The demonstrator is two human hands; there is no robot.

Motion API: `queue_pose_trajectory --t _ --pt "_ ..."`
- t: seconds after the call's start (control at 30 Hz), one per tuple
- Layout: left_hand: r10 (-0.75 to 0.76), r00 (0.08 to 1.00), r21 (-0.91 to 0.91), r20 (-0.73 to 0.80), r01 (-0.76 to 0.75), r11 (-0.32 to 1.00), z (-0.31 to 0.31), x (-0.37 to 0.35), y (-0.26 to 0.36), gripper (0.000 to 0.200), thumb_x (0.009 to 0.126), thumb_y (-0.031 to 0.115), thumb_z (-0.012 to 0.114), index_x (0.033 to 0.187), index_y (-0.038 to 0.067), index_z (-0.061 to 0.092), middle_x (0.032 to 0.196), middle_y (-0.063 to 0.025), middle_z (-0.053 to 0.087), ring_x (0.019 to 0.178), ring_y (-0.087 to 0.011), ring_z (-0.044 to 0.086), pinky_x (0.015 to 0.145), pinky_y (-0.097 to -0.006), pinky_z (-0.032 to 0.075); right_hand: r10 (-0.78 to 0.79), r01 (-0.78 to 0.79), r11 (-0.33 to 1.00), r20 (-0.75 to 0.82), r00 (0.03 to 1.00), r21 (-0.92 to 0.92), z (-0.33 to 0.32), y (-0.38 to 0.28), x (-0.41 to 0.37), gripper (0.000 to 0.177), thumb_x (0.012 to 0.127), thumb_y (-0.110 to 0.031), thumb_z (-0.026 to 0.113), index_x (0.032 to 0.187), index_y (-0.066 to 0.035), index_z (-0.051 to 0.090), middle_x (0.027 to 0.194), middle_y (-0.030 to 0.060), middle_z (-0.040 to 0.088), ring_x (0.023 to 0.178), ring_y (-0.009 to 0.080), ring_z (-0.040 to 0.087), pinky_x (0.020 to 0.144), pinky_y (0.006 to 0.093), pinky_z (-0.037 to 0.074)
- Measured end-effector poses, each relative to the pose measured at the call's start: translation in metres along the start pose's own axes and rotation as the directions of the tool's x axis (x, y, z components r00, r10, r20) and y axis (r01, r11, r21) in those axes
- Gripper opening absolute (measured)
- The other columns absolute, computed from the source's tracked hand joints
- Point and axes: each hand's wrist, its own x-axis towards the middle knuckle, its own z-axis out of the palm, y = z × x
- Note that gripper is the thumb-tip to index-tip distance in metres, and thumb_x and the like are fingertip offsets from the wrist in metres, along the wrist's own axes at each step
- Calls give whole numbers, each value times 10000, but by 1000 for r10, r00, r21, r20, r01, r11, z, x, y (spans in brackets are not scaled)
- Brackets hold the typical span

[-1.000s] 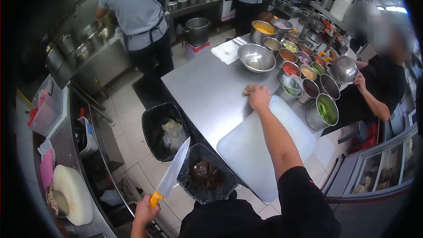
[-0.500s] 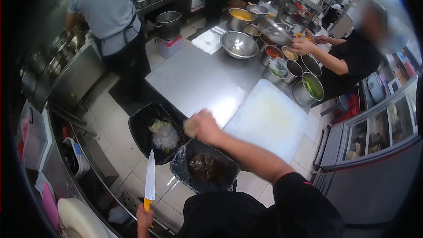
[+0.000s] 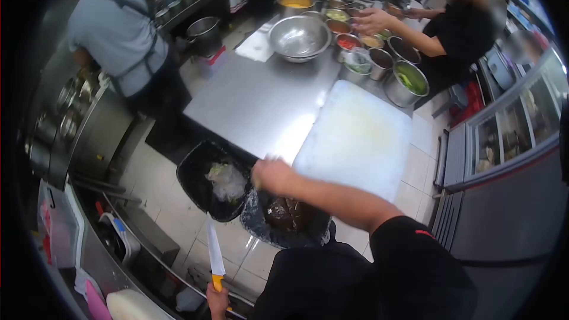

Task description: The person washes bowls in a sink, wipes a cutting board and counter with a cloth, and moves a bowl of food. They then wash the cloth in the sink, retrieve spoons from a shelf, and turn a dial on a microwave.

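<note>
My left hand (image 3: 217, 300) is low at the bottom edge, closed on the yellow handle of a knife (image 3: 214, 253) whose blade points up. My right hand (image 3: 269, 174) is blurred, hovering at the steel table's near edge between two black-lined bins. The left bin (image 3: 195, 181) holds pale scraps. Brown waste fills the right bin (image 3: 252, 225). Motion blur hides whether my right hand has anything in it. A bare white cutting board (image 3: 358, 139) lies on the table (image 3: 255, 104) just past that hand.
A big steel bowl (image 3: 299, 37) and several steel tubs of chopped ingredients (image 3: 405, 80) crowd the table's far end. A co-worker in black reaches a hand (image 3: 370, 21) over them. Another person in a grey shirt (image 3: 115, 29) faces the left counter. A glass-front fridge (image 3: 510, 136) stands right.
My right hand came back from the far end of the board with a beige scrap to the bins at the table edge. The knife turned upright and dropped lower.
</note>
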Motion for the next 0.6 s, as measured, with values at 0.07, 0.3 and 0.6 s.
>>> queue_pose_trajectory --t 0.07,0.3,0.6 --pt "54 998 -37 -21 -55 998 4 25 -12 170 759 38 588 894 18 487 658 -57 506 506 -148 506 468 -314 434 -44 18 986 153 987 164 2 -34 -34 411 792 -180 596 1139 16 495 1143 255 563 931 392 643 818 461 524" --pt "317 948 140 -42 -308 941 6 24 30 185 747 61 598 883 -2 490 676 -72 509 560 -160 491 545 -333 439 484 -447 872 -213 849 202 -65 78 -113 380 812 -276 592 1141 -101 520 1103 220 569 956 402 612 816 497 496" --pt "167 943 272 286 -248 930 17 41 104 437 905 212 584 1235 -26 425 1065 -196 546 875 -246 584 758 -367 481 270 -270 901 50 962 338 -1 34 -144 312 770 -180 586 1068 -119 652 1066 227 587 999 391 588 871 461 490"
